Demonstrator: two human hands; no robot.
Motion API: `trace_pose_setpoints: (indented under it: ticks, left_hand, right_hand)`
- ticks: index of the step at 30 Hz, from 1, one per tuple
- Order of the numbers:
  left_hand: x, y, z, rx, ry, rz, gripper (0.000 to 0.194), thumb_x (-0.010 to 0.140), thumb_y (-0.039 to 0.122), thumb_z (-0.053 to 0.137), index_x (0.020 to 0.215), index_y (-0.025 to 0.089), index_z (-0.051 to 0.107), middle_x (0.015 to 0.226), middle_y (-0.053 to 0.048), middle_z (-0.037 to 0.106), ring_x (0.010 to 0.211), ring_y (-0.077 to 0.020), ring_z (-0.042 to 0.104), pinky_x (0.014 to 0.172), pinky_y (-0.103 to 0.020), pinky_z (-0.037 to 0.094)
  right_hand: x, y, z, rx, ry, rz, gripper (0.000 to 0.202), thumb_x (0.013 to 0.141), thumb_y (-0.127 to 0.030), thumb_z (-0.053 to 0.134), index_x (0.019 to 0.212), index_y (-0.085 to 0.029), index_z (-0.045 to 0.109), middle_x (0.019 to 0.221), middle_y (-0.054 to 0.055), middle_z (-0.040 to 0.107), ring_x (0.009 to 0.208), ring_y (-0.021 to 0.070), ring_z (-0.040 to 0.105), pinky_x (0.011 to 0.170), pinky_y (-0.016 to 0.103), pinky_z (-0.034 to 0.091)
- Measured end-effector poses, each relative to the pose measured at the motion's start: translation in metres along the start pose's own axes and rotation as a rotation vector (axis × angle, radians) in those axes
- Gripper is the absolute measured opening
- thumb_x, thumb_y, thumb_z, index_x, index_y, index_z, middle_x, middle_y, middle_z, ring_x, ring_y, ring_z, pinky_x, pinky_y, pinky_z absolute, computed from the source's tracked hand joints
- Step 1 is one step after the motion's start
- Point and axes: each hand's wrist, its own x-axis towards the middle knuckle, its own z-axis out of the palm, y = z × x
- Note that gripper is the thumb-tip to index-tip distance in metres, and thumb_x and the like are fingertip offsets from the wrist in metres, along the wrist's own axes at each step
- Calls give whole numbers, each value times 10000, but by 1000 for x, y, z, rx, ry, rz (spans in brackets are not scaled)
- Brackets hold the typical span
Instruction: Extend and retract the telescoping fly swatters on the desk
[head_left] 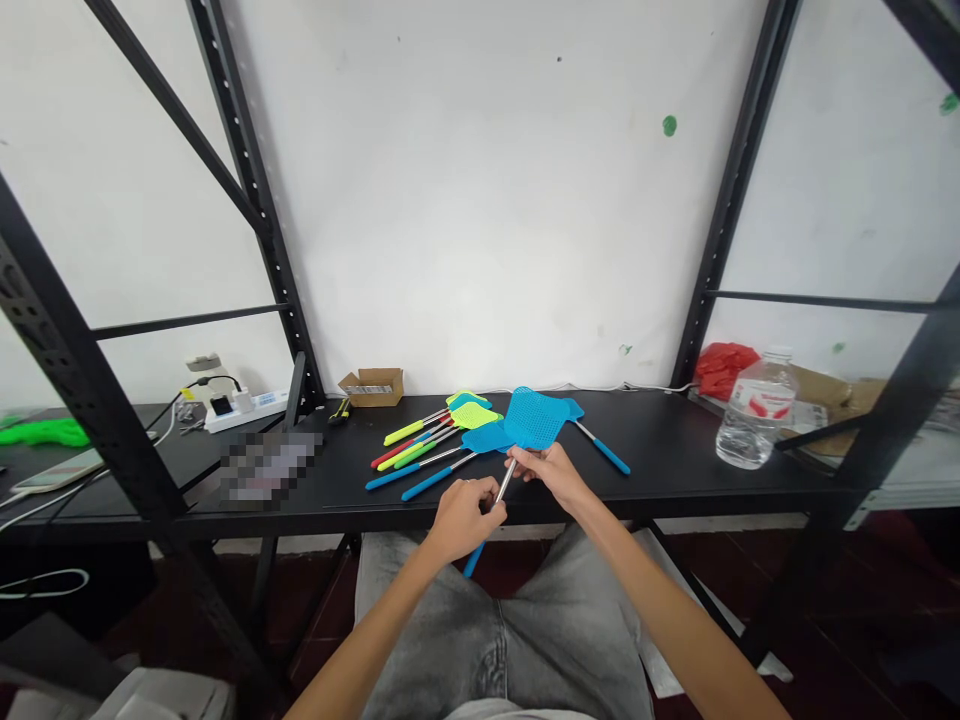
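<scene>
A blue fly swatter [534, 418] with a square perforated head is held between both hands, tilted over the table's front edge. My left hand [466, 516] is closed around the lower part of its metal rod, and the blue handle hangs below it over my lap. Higher up, just under the head, my right hand [551, 474] pinches the rod. Behind and left of the hands lie several more swatters, among them a yellow-green swatter head [477, 415] and a blue handle [437, 484]. Another blue swatter's handle [611, 456] points right.
A small open cardboard box [373, 388] stands against the wall, with a black-and-yellow tool [340, 411] beside it. On the right are a large water bottle [757, 410] and a red plastic bag [724, 369]. A white power strip [247, 411] is left; black posts frame the table.
</scene>
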Motion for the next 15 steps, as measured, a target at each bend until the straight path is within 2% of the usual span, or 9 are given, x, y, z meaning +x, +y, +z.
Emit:
trace_pose_setpoints:
  ticks: [2, 4, 8, 15]
  left_hand:
    - [0, 1, -1, -63, 5, -1, 142, 893, 306, 486, 815, 231, 579, 648, 49, 592, 631, -148, 508, 712, -278, 357]
    - [0, 1, 0, -169, 6, 2, 210, 946, 387, 459, 885, 230, 583, 636, 51, 569, 607, -143, 489, 673, -269, 355]
    - [2, 3, 2, -407, -4, -2, 410, 991, 551, 397, 828, 203, 542, 603, 44, 500, 555, -122, 440, 560, -243, 315]
    - [6, 10, 3, -732, -121, -33, 436, 1002, 555, 385, 815, 191, 535, 463, 54, 509, 422, -96, 395, 521, -228, 342]
  right_hand:
    - [-3, -1, 8, 42, -13, 19, 457, 683, -607, 808, 836, -177, 771, 855, 104, 773, 692, 195, 679, 573, 283, 462]
    - [-5, -1, 13, 59, -35, 23, 430, 682, -587, 820, 820, -183, 771, 840, 91, 769, 708, 196, 680, 583, 281, 462]
    - [-7, -1, 14, 121, -59, 38, 406, 692, -573, 826, 797, -186, 759, 821, 69, 756, 738, 188, 682, 598, 267, 459]
    - [-4, -6, 8, 166, -8, 57, 459, 656, -606, 839, 783, -180, 721, 825, 78, 742, 802, 213, 685, 609, 279, 472]
